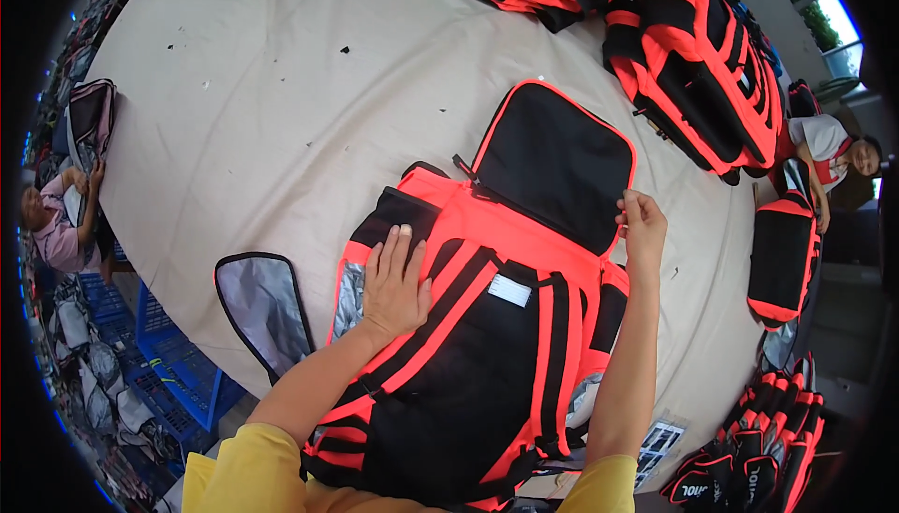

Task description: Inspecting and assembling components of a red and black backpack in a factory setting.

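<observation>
1. Backpack (pixel 468 344) in black and bright orange lies flat on the big pale table (pixel 281 92), right in front of the person, its top flap (pixel 554 165) thrown open away from them so the black lining shows.
2. Left hand (pixel 395 281) rests palm down on the upper part of the backpack, fingers stretched out flat and close together, gripping nothing.
3. Right hand (pixel 641 225) is at the near right corner of the open flap, fingers curled and pinching its orange edge.
4. A grey, black-edged panel (pixel 264 309) lies on the table just left of the backpack, apart from it.
5. More black-and-orange backpacks are heaped at the far side of the table (pixel 693 64), and another stack sits low on the right (pixel 768 447).
6. One person sits at the table's left edge (pixel 58 223) with a pink bag (pixel 86 120); another sits at the right (pixel 833 153).
</observation>
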A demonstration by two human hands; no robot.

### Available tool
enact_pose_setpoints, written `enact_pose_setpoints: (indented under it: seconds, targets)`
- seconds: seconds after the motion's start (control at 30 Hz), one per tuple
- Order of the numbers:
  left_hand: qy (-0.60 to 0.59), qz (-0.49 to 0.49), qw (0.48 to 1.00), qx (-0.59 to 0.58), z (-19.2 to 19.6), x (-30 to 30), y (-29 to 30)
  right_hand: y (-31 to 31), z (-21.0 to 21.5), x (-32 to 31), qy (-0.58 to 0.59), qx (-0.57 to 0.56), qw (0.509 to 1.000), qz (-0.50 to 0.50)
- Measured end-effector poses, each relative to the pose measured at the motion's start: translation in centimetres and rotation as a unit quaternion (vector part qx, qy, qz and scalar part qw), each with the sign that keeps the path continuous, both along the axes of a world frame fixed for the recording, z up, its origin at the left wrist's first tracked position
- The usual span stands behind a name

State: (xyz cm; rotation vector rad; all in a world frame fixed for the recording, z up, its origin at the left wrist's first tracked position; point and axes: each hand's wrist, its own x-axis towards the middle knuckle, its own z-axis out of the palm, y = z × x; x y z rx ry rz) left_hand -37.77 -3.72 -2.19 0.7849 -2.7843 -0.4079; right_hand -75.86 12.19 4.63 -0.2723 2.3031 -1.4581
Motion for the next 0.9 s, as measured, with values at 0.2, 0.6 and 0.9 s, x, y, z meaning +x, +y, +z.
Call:
enact_pose_setpoints:
  seconds: [0.2,0.6,0.9]
  targets:
    - [-0.007,0.004,1.000,-0.001,0.0,-0.1,0.1,2.5,-1.7,0.1,-0.033,-0.007,0.998,-0.047]
    - [-0.011,0.000,1.000,0.002,0.4,-0.2,0.1,2.1,-2.3,0.8,-0.034,-0.018,0.998,-0.043]
    - [0.007,-0.020,1.000,0.002,0.4,-1.1,0.4,4.4,-3.5,-1.3,-0.005,0.021,0.995,-0.099]
